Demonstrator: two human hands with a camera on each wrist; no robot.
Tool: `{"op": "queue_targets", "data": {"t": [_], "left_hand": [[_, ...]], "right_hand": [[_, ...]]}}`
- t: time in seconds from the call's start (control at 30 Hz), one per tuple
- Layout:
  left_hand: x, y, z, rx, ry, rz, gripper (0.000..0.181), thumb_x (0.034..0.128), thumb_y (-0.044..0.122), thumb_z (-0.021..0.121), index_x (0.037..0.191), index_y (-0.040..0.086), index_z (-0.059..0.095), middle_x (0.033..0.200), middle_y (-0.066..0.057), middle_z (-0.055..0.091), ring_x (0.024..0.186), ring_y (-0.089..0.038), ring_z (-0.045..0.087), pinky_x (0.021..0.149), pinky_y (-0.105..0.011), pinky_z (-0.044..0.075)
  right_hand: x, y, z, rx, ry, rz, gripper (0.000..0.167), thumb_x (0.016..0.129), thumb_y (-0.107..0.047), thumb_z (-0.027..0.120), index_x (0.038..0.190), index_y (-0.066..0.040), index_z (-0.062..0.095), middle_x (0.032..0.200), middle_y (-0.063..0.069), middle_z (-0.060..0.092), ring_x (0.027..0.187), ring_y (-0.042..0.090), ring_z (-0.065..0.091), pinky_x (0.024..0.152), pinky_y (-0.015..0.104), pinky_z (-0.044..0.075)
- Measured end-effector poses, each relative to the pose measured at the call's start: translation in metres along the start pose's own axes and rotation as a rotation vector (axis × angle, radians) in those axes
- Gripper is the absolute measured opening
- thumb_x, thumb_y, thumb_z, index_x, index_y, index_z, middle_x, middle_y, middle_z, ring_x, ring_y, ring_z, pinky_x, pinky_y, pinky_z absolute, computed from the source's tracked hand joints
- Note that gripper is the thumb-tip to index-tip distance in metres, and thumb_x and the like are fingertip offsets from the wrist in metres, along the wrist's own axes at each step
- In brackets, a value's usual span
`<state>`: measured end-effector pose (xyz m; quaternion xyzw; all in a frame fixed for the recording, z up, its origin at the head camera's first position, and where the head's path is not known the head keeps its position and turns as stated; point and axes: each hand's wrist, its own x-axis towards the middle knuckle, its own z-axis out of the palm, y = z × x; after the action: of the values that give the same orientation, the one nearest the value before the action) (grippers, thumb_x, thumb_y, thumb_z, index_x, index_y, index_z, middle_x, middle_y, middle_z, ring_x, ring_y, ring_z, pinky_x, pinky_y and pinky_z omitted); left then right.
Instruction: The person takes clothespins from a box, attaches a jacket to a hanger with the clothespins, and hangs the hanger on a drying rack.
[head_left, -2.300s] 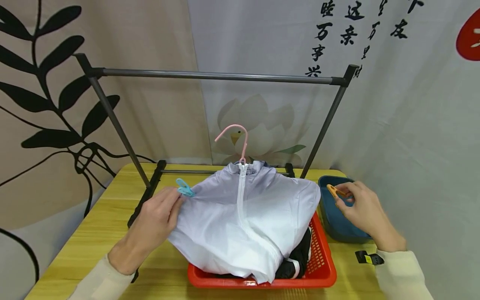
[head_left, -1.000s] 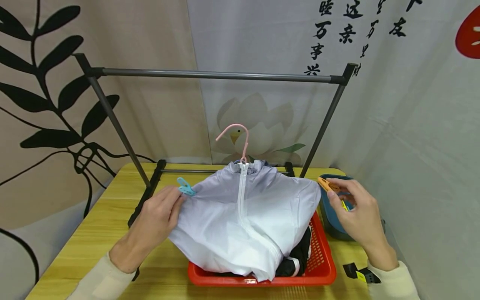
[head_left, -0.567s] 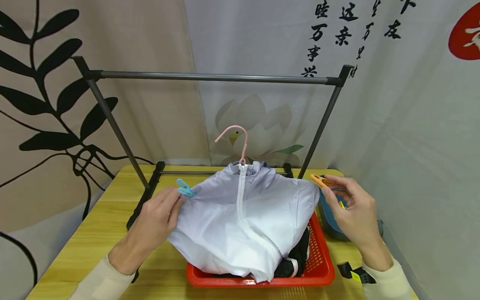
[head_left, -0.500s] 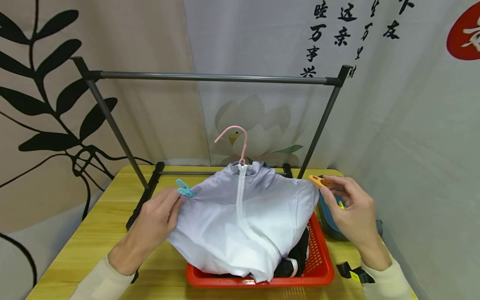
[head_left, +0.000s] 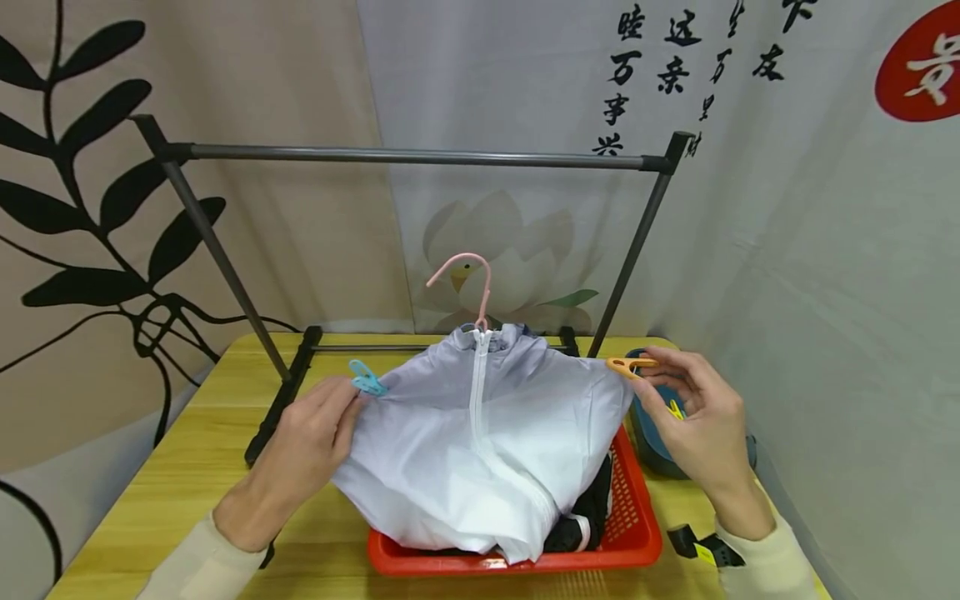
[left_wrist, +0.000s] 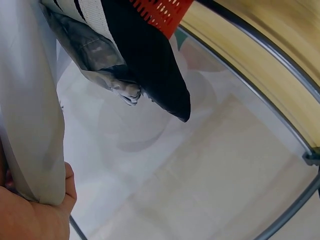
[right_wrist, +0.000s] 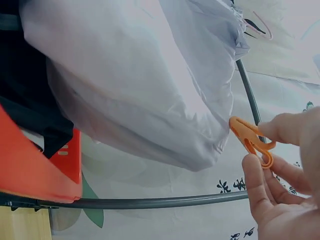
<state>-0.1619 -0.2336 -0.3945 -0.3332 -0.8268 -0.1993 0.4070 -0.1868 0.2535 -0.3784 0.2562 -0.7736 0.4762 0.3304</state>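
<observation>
A pale lilac-to-white zip jacket [head_left: 442, 450] hangs on a pink hanger [head_left: 483, 292]. My left hand [head_left: 300, 450] holds the jacket's left-side edge, its thumb showing beside the fabric in the left wrist view. A light blue clothespin [head_left: 367, 379] is at that shoulder corner, just above my fingertips. My right hand [head_left: 701, 425] pinches an orange clothespin [right_wrist: 250, 140] between thumb and fingers. In both the head and right wrist views, its tip meets the jacket's right-side corner; whether it bites the fabric I cannot tell.
Below the jacket, a red basket [head_left: 645, 533] contains black clothing [head_left: 596, 504]. A blue bin [head_left: 648, 442] with a yellow clothespin [head_left: 675, 409] stands behind my right hand. A grey metal rack [head_left: 420, 156] rises over the wooden table [head_left: 187, 467] at the back.
My right hand has carried the orange clothespin leftward from over the blue bin to the jacket's right-side corner. My left hand keeps its hold. The head view has shifted slightly.
</observation>
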Motion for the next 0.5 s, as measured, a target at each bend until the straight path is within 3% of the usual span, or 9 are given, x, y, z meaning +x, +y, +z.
{"op": "queue_targets", "data": {"t": [0.1,0.27,0.4,0.5], "left_hand": [[-0.0007,-0.0004,-0.0010,-0.011,-0.018,-0.017,0.035,0.1251,0.023,0.052,0.111,0.000,0.074,0.098,-0.009,0.073,0.085,-0.015,0.068,0.073,-0.030,0.064],[-0.0015,0.0014,-0.0012,-0.022,-0.030,-0.035,0.014,0.1192,0.010,0.065,0.112,0.000,0.074,0.098,-0.008,0.074,0.085,-0.016,0.068,0.073,-0.029,0.063],[-0.0008,0.0023,-0.0006,-0.013,-0.019,-0.014,0.013,0.1188,0.008,0.066,0.111,0.000,0.073,0.100,-0.011,0.075,0.086,-0.017,0.069,0.072,-0.030,0.063],[-0.0005,0.0031,-0.0006,-0.004,-0.016,-0.010,0.028,0.1240,0.018,0.057,0.111,-0.001,0.073,0.101,-0.012,0.075,0.086,-0.017,0.070,0.072,-0.032,0.065]], "right_hand": [[0.0005,-0.0034,0.0009,0.007,0.007,0.013,0.061,0.083,0.032,0.085,0.138,0.007,0.077,0.128,0.008,0.077,0.107,0.006,0.078,0.104,0.017,0.064],[0.0031,-0.0060,0.0043,0.044,0.018,0.004,0.057,0.086,0.031,0.083,0.138,0.008,0.077,0.130,0.014,0.077,0.113,0.009,0.079,0.103,0.017,0.064],[0.0054,-0.0068,0.0087,0.105,0.027,-0.030,0.061,0.087,0.034,0.079,0.142,0.008,0.075,0.134,0.017,0.075,0.120,0.011,0.082,0.104,0.018,0.065],[0.0067,-0.0084,0.0101,0.121,0.028,-0.034,0.063,0.086,0.035,0.079,0.144,0.009,0.073,0.137,0.015,0.075,0.121,0.010,0.083,0.104,0.019,0.065]]}}
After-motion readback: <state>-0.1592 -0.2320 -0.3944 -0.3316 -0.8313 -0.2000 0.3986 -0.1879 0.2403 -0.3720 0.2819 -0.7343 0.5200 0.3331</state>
